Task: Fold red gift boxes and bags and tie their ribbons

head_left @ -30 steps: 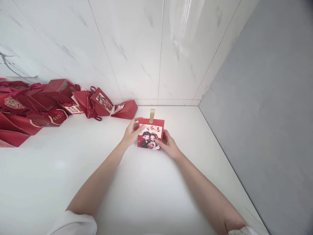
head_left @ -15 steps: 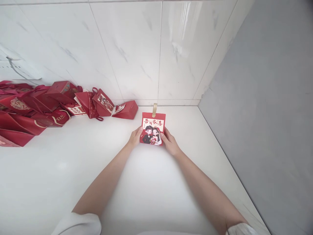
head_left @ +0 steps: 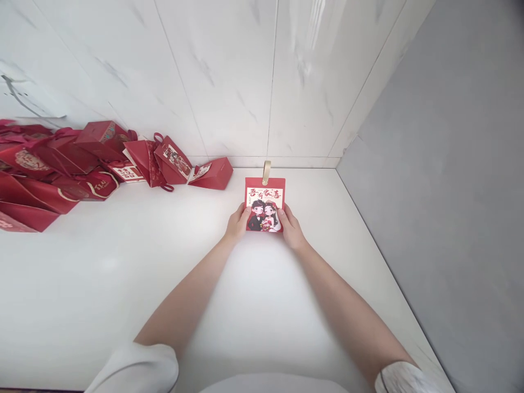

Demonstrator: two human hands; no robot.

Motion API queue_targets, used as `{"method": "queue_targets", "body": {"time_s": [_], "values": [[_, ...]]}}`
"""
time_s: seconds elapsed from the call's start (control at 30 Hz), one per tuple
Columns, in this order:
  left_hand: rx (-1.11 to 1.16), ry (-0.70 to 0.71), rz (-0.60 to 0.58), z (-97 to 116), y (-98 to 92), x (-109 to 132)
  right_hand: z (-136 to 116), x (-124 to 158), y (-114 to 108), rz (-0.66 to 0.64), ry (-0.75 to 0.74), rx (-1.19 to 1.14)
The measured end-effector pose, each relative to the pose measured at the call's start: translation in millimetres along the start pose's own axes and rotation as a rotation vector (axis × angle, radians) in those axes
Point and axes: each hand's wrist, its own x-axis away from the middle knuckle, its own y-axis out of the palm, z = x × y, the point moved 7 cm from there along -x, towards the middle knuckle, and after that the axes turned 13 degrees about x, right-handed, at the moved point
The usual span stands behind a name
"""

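Note:
Between my two hands is a red wedding favor box (head_left: pixel 265 210), with a cartoon bride and groom on its front and a gold strap (head_left: pixel 266 172) standing up from its top edge. My left hand (head_left: pixel 238 221) grips its left side, thumb on the front. On the opposite side my right hand (head_left: pixel 292 226) holds the right edge, its thumb also on the front face. The other fingers are partly hidden at the sides and behind the box.
A heap of red gift boxes (head_left: pixel 67 155) lies along the wall on the left of the white counter (head_left: pixel 123 295). Nearest to me in that row is a red box (head_left: pixel 219 173) on its side. Marble tiles (head_left: pixel 225 82) rise behind; a grey panel (head_left: pixel 446 164) bounds the right.
The view has shifted slightly. In it, the box and both hands sit a little farther right and higher, and the box looks more upright. Both hands keep their hold.

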Motion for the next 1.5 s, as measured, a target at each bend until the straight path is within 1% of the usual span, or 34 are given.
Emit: {"method": "queue_targets", "body": {"time_s": [0.17,0.3,0.33,0.4,0.53,0.77,0.97,1.13,1.33,1.5], "values": [[0.099,0.011,-0.092,7.7,4.0,-4.1,6.3,-4.3,-2.3,0.02,0.032,-0.014],[0.13,0.08,-0.274,16.5,15.3,1.7,9.5,-6.0,-9.1,0.082,0.06,-0.048],[0.118,0.088,-0.306,17.1,17.2,2.8,9.8,-6.3,-10.7,0.096,0.066,-0.057],[0.097,0.07,-0.332,15.1,18.7,3.3,9.5,-7.0,-12.4,0.111,0.072,-0.075],[0.125,-0.001,-0.299,8.5,17.5,1.3,6.3,-8.0,-11.1,0.095,0.074,-0.117],[0.156,-0.028,-0.27,6.0,17.6,1.5,7.4,-8.9,-11.2,0.095,0.111,-0.155],[0.142,-0.017,-0.257,5.6,15.0,1.9,11.9,-11.0,-10.8,0.086,0.107,-0.194],[0.141,-0.029,-0.246,5.2,14.8,1.4,10.9,-10.7,-12.0,0.103,0.103,-0.172],[0.113,-0.021,-0.226,10.0,16.1,1.5,9.7,-12.2,-12.0,0.099,0.09,-0.176],[0.091,-0.011,-0.216,8.0,14.7,1.0,10.6,-12.0,-12.3,0.104,0.076,-0.175]]}}
